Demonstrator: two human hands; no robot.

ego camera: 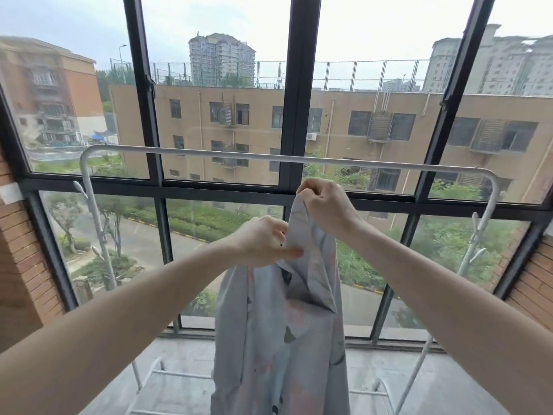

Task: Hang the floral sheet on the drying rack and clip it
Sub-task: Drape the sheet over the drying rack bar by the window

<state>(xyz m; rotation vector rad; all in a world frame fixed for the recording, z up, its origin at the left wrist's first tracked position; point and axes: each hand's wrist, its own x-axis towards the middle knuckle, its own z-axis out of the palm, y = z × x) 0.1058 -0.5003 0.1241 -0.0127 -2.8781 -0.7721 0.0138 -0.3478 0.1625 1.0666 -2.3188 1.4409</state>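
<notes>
Rack, left post [89, 193]: pale tube rising at left of frame, bending into the top rail.
Top rail [269, 158]: bare, spanning centre frame, above and beyond both hands.
Left hand [263, 242]: centre frame, thumb and fingers pinching the sheet's edge.
Floral sheet [281, 339]: centre to lower centre, bunched, hanging in long folds from both hands; not yet over the rail.
Handling: judged light, soft, limp; likely to slide off a smooth tube unclipped. Best taken along the top hem, hands spread apart.
Right hand [326, 205]: just right of centre, higher, clenched round the topmost fold.
Clips: none visible.
</notes>
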